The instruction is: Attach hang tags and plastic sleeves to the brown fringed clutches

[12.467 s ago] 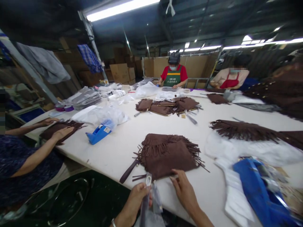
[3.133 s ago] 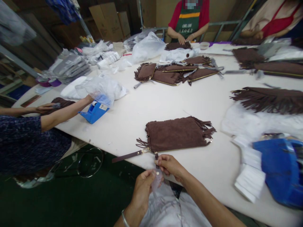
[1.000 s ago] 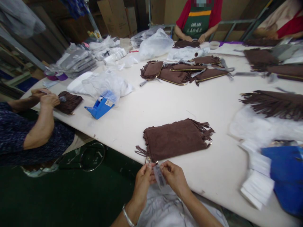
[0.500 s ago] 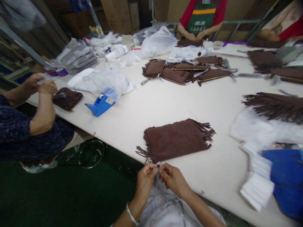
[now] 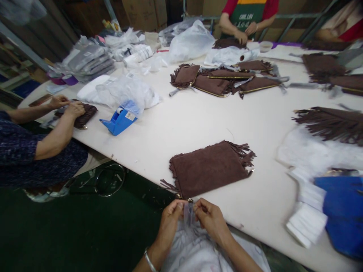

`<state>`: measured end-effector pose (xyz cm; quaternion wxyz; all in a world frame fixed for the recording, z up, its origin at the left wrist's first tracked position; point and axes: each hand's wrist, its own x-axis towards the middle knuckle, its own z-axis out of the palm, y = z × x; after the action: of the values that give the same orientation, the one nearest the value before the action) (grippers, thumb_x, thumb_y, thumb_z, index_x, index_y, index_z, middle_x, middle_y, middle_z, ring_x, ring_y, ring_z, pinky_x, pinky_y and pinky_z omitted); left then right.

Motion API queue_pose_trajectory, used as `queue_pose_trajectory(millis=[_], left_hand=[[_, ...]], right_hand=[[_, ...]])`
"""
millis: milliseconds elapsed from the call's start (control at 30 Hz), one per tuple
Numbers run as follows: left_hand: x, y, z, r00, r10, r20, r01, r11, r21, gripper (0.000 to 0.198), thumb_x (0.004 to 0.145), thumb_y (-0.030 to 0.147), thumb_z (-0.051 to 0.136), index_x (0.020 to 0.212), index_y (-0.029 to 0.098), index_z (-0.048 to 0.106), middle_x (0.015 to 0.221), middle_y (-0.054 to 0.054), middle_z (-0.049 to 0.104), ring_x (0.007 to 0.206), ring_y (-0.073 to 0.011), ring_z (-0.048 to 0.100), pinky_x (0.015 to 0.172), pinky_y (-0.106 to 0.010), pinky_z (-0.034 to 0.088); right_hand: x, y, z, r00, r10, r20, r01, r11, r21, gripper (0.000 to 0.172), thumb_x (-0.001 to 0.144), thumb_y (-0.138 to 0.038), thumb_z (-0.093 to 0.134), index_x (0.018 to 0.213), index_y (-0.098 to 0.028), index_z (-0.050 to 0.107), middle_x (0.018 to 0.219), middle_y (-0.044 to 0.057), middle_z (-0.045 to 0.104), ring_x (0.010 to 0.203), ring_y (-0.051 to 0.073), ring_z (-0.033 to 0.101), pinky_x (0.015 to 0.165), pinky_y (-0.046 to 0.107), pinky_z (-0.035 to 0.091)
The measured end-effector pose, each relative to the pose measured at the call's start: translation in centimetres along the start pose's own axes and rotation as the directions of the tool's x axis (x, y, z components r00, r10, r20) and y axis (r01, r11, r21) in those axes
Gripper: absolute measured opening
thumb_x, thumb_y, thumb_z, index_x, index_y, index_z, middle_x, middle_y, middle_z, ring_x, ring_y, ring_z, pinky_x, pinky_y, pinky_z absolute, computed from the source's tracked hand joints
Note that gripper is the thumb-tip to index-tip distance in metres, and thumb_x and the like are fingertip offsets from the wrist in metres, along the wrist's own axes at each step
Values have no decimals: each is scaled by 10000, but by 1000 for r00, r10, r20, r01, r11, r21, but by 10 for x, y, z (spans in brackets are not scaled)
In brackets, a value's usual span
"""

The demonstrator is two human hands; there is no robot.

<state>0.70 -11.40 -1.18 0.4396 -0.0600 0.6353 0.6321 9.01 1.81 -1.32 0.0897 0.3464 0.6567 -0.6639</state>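
Note:
A dark brown fringed pouch lies flat at the table's near edge, its fringe spread at both ends. Small gold-coloured metal fittings show at its near corner, close to my fingers. Between my hands hangs a thin strip of clear plastic, just below that corner. My left hand pinches the strip from the left, thumb against forefinger. On the other side my right hand is closed in a pinch at the strip's right edge. Whether the strip is joined to the fittings I cannot tell.
A blue tape dispenser stands left of centre beside plastic bags. More brown pouches lie farther back. White paper pieces and a blue item are at right. Co-workers' hands work at left and across the table.
My hands have moved slightly apart, and more of the plastic strip shows between them. The co-worker at left has lowered both hands onto a brown pouch.

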Motion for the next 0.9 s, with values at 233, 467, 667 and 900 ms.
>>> queue_pose_trajectory(millis=[233, 467, 667, 900], left_hand=[[-12, -7, 4, 975, -166, 147, 197, 952, -236, 364, 776, 447, 666, 935, 120, 684, 917, -154, 705, 785, -222, 656, 738, -321, 487], [-9, -9, 6, 967, -188, 169, 229, 935, -271, 301, 777, 393, 677, 886, 112, 688, 848, -140, 701, 746, -208, 648, 716, -312, 474], [-3, -21, 5, 989, -140, 52, 147, 978, -151, 204, 689, 312, 745, 725, 134, 651, 680, -44, 637, 608, -144, 551, 614, -262, 405], [-5, -15, -5, 960, 273, -62, -189, 794, 579, 116, 792, 290, 617, 713, 205, 605, 706, -4, 611, 685, -170, 529, 645, -269, 338]], right_hand=[[3, 1, -2, 999, 3, -49, -2, 1000, 16, 194, 812, -337, 480, 686, -196, 526, 527, -32, 577, 402, 90, 418, 414, 195, 307], [3, -5, -5, 996, -73, -43, 64, 982, -179, 201, 822, -323, 480, 685, -201, 561, 534, -30, 592, 469, 120, 499, 483, 210, 348], [1, -5, -13, 993, -114, 8, 112, 954, -279, 229, 866, -352, 458, 724, -207, 565, 573, -14, 632, 522, 137, 563, 523, 215, 374], [14, -5, -8, 999, -35, -30, 29, 986, -163, 317, 878, -466, 444, 817, -198, 603, 513, -30, 594, 354, 95, 442, 409, 210, 320]])
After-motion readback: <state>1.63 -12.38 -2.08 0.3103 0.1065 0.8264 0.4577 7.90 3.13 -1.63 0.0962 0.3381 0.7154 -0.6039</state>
